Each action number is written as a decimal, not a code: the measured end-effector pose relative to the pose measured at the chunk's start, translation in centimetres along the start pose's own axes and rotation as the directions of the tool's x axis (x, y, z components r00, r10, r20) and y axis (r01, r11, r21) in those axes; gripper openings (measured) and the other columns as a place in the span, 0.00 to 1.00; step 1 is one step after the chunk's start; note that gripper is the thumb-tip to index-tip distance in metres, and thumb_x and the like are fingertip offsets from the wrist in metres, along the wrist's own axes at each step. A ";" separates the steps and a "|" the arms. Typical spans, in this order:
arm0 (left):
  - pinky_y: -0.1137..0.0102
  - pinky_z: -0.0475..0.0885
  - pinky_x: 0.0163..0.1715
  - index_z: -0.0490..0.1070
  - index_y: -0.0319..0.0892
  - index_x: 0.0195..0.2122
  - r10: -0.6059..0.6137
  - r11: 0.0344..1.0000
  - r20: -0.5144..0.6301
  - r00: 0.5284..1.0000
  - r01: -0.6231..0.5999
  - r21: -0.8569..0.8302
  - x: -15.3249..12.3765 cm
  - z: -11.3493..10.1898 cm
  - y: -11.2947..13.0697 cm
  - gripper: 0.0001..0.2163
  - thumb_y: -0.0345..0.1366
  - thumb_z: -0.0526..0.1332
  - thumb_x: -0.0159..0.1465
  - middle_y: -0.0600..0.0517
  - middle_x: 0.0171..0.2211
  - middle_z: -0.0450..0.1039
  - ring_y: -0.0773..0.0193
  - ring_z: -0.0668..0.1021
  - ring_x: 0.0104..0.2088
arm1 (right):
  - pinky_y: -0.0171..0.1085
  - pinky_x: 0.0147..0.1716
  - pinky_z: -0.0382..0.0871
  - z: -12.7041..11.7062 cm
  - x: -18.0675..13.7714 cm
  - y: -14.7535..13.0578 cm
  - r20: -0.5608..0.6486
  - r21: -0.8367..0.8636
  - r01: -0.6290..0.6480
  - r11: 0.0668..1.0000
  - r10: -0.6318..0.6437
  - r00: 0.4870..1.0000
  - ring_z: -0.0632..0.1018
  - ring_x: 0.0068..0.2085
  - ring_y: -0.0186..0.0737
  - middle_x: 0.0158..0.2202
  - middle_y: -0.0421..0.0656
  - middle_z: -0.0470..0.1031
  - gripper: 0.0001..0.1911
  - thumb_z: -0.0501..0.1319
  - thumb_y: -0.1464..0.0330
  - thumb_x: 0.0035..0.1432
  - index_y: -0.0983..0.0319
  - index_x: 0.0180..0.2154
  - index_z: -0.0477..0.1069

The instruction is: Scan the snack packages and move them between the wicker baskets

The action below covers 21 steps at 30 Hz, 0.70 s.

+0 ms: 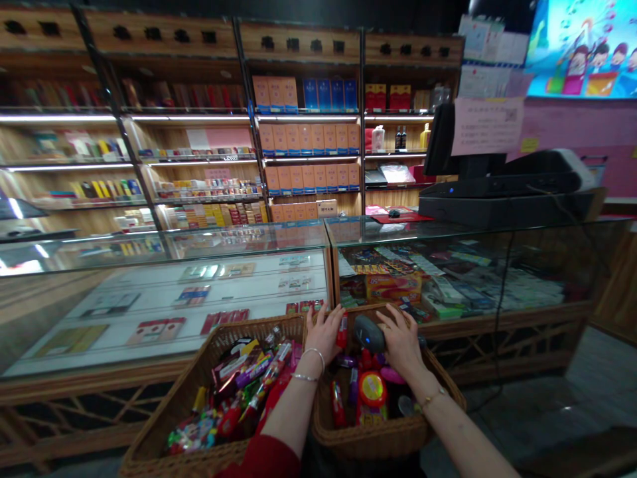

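Observation:
Two wicker baskets of small packaged goods are in front of me. My left hand [323,337], with silver bangles at the wrist, is over the inner sides of the baskets. It holds a small red packet [342,332] at its fingers; the exact kind is unclear. My right hand [401,342] is curled around a dark handheld barcode scanner [369,334] with a blue light, whose head points toward the red packet. Under my hands, the right basket [378,438] has a round red-and-yellow container [372,390] and red tubes. The left basket [164,405] is full of colourful wrapped sweets [253,372].
Beyond the baskets stand glass display counters [259,237] with flat packs inside. A till with a screen [440,139] is on the right counter, and a black cable [502,292] hangs down its front. Shelves of boxed goods [311,138] line the back wall.

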<state>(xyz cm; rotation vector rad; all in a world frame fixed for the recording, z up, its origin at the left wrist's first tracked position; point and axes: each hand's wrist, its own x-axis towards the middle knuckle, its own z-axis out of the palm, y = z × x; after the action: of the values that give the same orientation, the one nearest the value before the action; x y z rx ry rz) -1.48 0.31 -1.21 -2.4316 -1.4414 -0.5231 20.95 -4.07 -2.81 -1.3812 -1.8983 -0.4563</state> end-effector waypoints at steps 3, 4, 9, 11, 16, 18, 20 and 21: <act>0.37 0.40 0.66 0.54 0.53 0.67 0.002 1.000 -0.003 1.000 -0.002 -0.002 0.0 -0.3 0.2 0.41 0.36 0.66 0.51 0.50 0.67 0.59 0.45 0.53 0.69 | 0.53 0.61 0.49 0.0 0.0 0.0 0.000 -0.025 0.006 1.000 -0.006 1.000 0.63 0.64 0.50 0.55 0.45 0.75 0.17 0.56 0.79 0.50 0.59 0.39 0.76; 0.37 0.40 0.66 0.54 0.52 0.67 0.002 1.000 -0.004 1.000 -0.002 -0.002 0.0 -0.4 0.2 0.41 0.36 0.66 0.51 0.50 0.67 0.59 0.44 0.53 0.69 | 0.53 0.61 0.49 0.0 0.0 0.0 0.003 -0.031 0.007 0.999 -0.007 1.000 0.63 0.64 0.50 0.55 0.45 0.75 0.17 0.55 0.79 0.50 0.59 0.39 0.76; 0.38 0.39 0.66 0.55 0.51 0.66 -0.012 1.000 -0.005 1.000 0.012 -0.019 -0.1 -0.7 0.5 0.39 0.38 0.65 0.53 0.50 0.67 0.60 0.46 0.54 0.69 | 0.53 0.61 0.48 0.2 -0.1 0.1 0.006 -0.028 0.004 1.000 -0.003 1.000 0.63 0.64 0.49 0.55 0.44 0.75 0.17 0.55 0.79 0.51 0.59 0.39 0.76; 0.39 0.38 0.66 0.55 0.50 0.66 -0.020 0.999 -0.009 1.000 0.020 -0.026 -0.1 -0.8 0.6 0.38 0.38 0.65 0.53 0.49 0.67 0.60 0.47 0.53 0.69 | 0.52 0.62 0.48 0.4 -0.1 0.2 0.003 -0.026 0.006 1.000 -0.006 1.000 0.63 0.64 0.49 0.55 0.44 0.75 0.18 0.55 0.79 0.51 0.59 0.40 0.76; 0.40 0.37 0.67 0.55 0.49 0.66 -0.045 0.998 -0.014 0.999 0.044 -0.042 -0.2 -1.0 0.7 0.40 0.37 0.66 0.51 0.49 0.66 0.61 0.48 0.55 0.69 | 0.52 0.62 0.47 0.6 -0.2 0.5 0.016 -0.056 0.006 0.998 -0.005 1.000 0.63 0.65 0.48 0.56 0.44 0.75 0.19 0.55 0.79 0.50 0.59 0.41 0.76; 0.40 0.38 0.67 0.55 0.49 0.66 -0.070 0.996 -0.015 0.997 0.070 -0.049 -0.2 -1.3 0.9 0.40 0.37 0.66 0.51 0.48 0.66 0.62 0.48 0.56 0.69 | 0.51 0.62 0.47 0.6 -0.2 0.5 0.020 -0.060 0.008 0.998 -0.007 1.000 0.63 0.65 0.48 0.56 0.44 0.75 0.19 0.56 0.79 0.49 0.59 0.40 0.76; 0.41 0.39 0.67 0.56 0.49 0.65 -0.098 0.994 -0.020 0.995 0.097 -0.048 -0.2 -1.6 1.1 0.40 0.37 0.66 0.51 0.47 0.65 0.63 0.48 0.57 0.68 | 0.51 0.62 0.47 0.5 -0.2 0.5 0.021 -0.050 0.006 0.999 -0.005 1.000 0.63 0.65 0.48 0.56 0.45 0.75 0.19 0.56 0.79 0.49 0.59 0.40 0.77; 0.41 0.39 0.67 0.56 0.49 0.65 -0.107 0.993 -0.025 0.994 0.106 -0.044 -0.2 -1.8 1.1 0.39 0.38 0.66 0.51 0.47 0.65 0.64 0.48 0.57 0.68 | 0.51 0.62 0.46 0.5 -0.2 0.5 0.021 -0.044 0.004 0.999 -0.003 1.000 0.63 0.64 0.49 0.56 0.45 0.75 0.19 0.56 0.79 0.49 0.59 0.40 0.77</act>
<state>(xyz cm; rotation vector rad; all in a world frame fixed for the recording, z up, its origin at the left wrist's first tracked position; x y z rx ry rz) -0.85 -1.07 0.26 -2.3795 -1.5709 -0.6139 21.28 -3.70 -3.32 -1.4163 -1.9178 -0.4895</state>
